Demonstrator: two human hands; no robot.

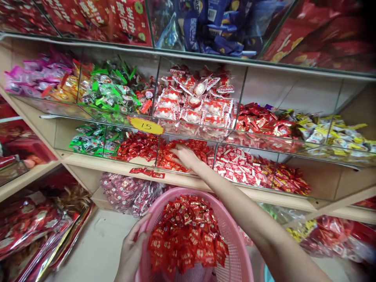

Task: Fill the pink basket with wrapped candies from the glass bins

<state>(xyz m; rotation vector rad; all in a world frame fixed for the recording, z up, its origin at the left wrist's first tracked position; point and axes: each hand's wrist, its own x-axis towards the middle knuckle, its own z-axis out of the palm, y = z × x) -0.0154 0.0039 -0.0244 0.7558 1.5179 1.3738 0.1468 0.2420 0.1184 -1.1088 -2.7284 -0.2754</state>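
Note:
My left hand is closed on the left rim of a pink plastic basket. Inside it lie small red-and-gold wrapped candies at the far side and larger red packets with gold lettering nearer me. My right hand reaches over the basket into a lower shelf compartment. Its fingers are stretched out onto a pile of red wrapped candies, and nothing is visibly held. The fingertips are partly lost among the wrappers.
Clear dividers part the shelf bins. Above are red-and-white candies and a yellow price tag; right of my hand, pink-and-white ones. A strip of red packets lies on the shelf ledge. Bagged goods sit underneath.

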